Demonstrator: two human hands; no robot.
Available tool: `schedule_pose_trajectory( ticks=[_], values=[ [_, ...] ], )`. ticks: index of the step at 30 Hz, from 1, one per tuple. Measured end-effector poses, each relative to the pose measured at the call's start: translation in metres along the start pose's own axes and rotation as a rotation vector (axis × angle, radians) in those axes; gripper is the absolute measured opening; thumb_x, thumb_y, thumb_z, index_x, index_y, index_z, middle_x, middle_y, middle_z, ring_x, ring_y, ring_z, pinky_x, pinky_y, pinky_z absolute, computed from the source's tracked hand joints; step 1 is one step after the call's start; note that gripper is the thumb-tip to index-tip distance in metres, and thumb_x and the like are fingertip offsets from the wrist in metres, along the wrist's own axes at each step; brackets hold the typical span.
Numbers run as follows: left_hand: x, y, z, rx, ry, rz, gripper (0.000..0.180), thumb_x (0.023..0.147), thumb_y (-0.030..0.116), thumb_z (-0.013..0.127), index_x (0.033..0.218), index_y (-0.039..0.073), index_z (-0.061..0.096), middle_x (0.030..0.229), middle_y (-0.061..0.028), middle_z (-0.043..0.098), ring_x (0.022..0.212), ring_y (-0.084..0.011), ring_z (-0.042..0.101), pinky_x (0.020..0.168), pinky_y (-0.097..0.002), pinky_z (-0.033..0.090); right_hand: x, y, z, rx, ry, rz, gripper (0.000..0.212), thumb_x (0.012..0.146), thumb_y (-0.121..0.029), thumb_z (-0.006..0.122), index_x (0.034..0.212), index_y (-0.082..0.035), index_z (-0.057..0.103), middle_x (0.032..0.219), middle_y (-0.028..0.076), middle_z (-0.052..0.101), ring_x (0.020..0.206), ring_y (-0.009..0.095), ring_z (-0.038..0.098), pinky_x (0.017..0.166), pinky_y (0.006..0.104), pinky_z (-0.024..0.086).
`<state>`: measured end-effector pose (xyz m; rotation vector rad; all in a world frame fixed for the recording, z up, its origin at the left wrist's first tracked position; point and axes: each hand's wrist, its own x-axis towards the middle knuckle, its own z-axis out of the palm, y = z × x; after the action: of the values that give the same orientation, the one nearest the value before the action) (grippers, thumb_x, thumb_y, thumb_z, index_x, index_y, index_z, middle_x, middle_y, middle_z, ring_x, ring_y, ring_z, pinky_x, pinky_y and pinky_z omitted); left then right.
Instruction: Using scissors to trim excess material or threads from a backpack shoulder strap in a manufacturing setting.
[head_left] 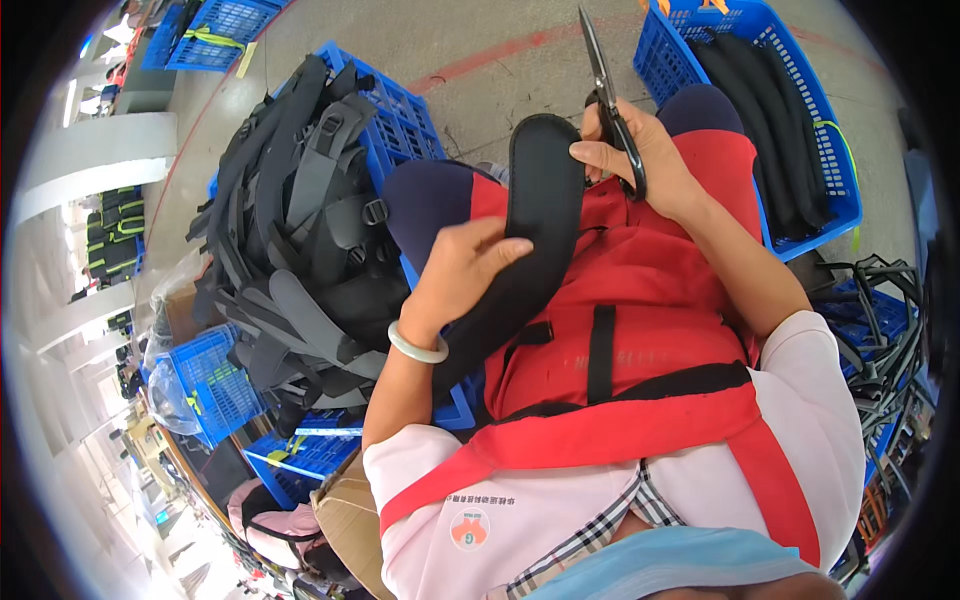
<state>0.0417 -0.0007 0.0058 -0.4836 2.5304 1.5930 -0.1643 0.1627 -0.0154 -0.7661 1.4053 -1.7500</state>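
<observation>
A long black padded strap [545,185] with a rounded end and stitched edge lies across my lap. My left hand [462,265] grips it partway along, thumb on top and fingers behind. Its near part runs down past my left forearm. In my right hand [650,160] is a pair of scissors [602,70], black-handled, blades together and pointing away from me. The right thumb and fingertips sit close beside the strap's far end; whether they touch it I cannot tell. Under the strap is my red apron [640,270].
At my left, dark backpack straps [300,190] heap over a blue crate [400,110]. Another blue crate [850,180] at far right holds long black padded pieces [765,130]. Black cords [880,310] pile near my right elbow. A cardboard box [355,520] stands near my left side.
</observation>
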Motion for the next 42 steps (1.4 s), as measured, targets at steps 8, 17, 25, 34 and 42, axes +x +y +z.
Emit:
schedule_pose_trajectory(
  ticks=[8,17,25,34,42],
  values=[
    [0.044,0.029,0.019,-0.688,0.162,0.126,0.014,0.085,0.007,0.071,0.097,0.0,0.067,0.09,0.001,0.066,0.081,-0.0056,0.056,0.071,-0.0217,0.048,-0.008,-0.011,0.013,-0.007,-0.085,0.019,0.02,0.085,-0.012,0.072,0.088,-0.007,0.053,0.071,0.0,0.056,0.062,0.007,0.055,0.057,0.0209,0.046],
    [0.053,0.028,0.033,-0.581,0.107,0.187,0.016,0.085,0.004,0.071,0.099,0.0,0.067,0.09,0.0019,0.063,0.082,-0.0049,0.056,0.073,-0.0202,0.045,-0.023,-0.013,-0.002,-0.072,-0.09,0.1,0.021,0.086,-0.011,0.071,0.096,-0.005,0.053,0.079,-0.001,0.055,0.067,0.007,0.054,0.06,0.0206,0.045],
    [0.07,0.038,0.06,-0.004,0.44,0.474,0.053,0.083,0.011,0.068,0.129,0.002,0.044,0.128,-0.0238,0.043,0.121,-0.0389,0.044,0.1,-0.043,0.038,-0.013,-0.005,-0.016,-0.027,-0.057,0.134,0.027,0.083,-0.013,0.074,0.102,-0.001,0.059,0.079,-0.003,0.056,0.071,0.004,0.054,0.062,0.0193,0.044],
    [0.004,0.033,0.111,-0.374,-0.195,0.318,0.014,0.087,0.002,0.065,0.1,0.0,0.065,0.097,-0.0128,0.065,0.091,-0.022,0.062,0.082,-0.031,0.049,-0.019,-0.016,-0.05,0.285,0.257,-0.103,0.019,0.087,-0.018,0.067,0.096,-0.004,0.057,0.077,0.002,0.059,0.064,0.009,0.055,0.06,0.0231,0.046],
    [0.038,0.0,0.08,-1.463,0.109,0.214,0.048,0.087,0.018,0.069,0.13,0.007,0.049,0.122,-0.0059,0.059,0.114,-0.0214,0.057,0.096,-0.0365,0.047,-0.04,0.002,-0.036,0.349,0.071,0.027,0.02,0.087,-0.016,0.067,0.095,-0.004,0.054,0.077,0.006,0.062,0.067,0.013,0.06,0.065,0.0254,0.048]
  ],
)
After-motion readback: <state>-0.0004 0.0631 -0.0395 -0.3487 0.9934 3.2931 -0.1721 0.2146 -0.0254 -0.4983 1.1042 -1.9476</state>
